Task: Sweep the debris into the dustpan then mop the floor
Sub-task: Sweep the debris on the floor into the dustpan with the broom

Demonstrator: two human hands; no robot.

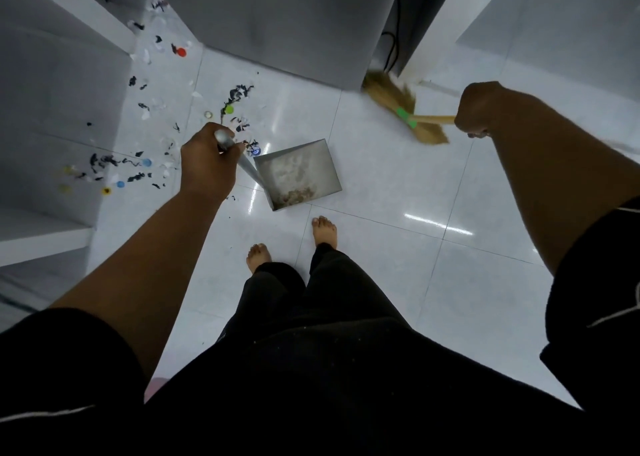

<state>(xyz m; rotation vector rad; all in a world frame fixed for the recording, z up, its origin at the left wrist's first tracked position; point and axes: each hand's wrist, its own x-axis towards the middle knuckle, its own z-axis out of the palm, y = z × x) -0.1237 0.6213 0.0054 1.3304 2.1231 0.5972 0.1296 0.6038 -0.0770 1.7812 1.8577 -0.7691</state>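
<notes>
head: l hand (207,165) grips dustpan (299,175), r hand (479,109) broom (401,109).

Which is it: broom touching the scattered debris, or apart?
Apart. Head view: broom is far right; bare tiles and the dustpan separate it from the scattered debris.

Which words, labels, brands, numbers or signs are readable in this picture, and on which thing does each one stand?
None can be read.
Bottle caps, such as the red cap and the blue cap: any print is too small and blurred.
Dustpan: no label shows.
Broom: its green band shows no lettering.
</notes>
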